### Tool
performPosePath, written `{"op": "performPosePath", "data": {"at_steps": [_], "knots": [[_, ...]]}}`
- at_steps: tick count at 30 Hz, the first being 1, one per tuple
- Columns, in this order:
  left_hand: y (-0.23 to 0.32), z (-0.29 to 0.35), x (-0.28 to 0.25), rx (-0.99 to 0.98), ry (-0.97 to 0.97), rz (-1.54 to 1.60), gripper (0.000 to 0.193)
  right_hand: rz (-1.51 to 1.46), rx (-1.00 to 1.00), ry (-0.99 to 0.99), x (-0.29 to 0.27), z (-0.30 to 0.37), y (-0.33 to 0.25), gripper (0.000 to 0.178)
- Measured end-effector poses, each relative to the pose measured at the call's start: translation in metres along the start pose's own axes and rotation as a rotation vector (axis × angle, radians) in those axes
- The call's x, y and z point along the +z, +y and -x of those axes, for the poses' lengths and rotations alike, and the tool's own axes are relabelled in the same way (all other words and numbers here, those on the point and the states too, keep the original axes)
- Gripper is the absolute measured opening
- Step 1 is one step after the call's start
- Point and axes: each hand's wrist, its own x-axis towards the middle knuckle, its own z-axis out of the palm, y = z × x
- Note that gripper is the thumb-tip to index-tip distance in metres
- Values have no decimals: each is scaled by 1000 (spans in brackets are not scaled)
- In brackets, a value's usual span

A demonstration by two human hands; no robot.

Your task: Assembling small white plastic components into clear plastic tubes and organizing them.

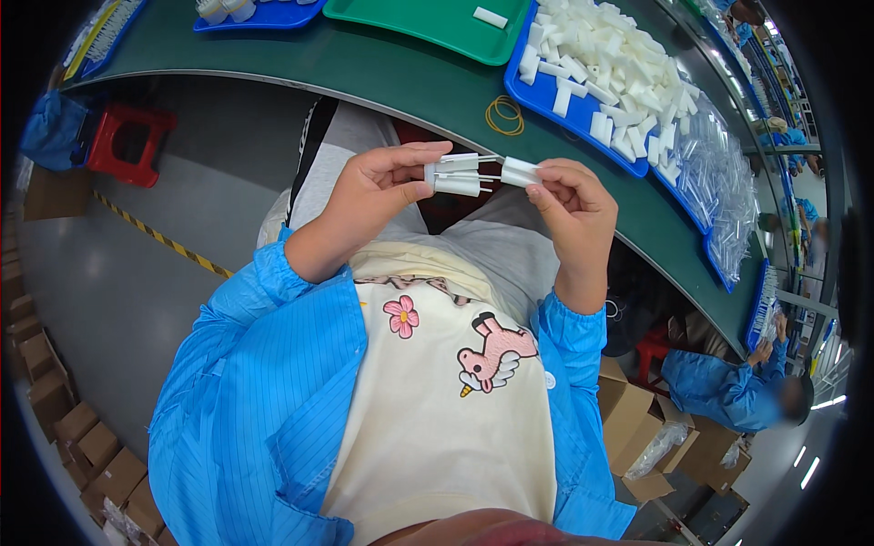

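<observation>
My left hand is closed around the base of a white part with thin prongs, held above my lap at the table's near edge. White foam-like sleeves sit on some of the prongs, and other prongs stick out bare to the right. Between the fingertips of my right hand is a short white sleeve. Its left end meets the tip of the uppermost prong; whether the prong has entered it I cannot tell. The base of the pronged part is mostly hidden by my left fingers.
A blue tray heaped with white sleeves lies ahead to the right, beside clear plastic tubes. Yellow rubber bands lie on the green table. One white sleeve rests in a green tray. A red stool stands left; a co-worker sits far right.
</observation>
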Motion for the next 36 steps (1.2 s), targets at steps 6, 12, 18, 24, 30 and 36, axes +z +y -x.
{"op": "performPosePath", "data": {"at_steps": [6,12,18,24,30,36], "knots": [[1,1,2,-10,-7,-57,39,39,40,-82,11,4,-4,25],[1,1,0,64,-12,-106,38,162,-41,-72,18,1,-8,25],[3,2,3,73,-32,-121,37,276,-46,-127,17,2,-8,28],[-3,2,0,90,-82,-90,35,287,-54,-156,22,6,-4,26],[-3,3,3,60,-95,-122,32,386,-234,-165,43,8,-2,24],[-2,1,3,70,-81,-94,34,408,-311,-117,42,6,-4,21]]}}
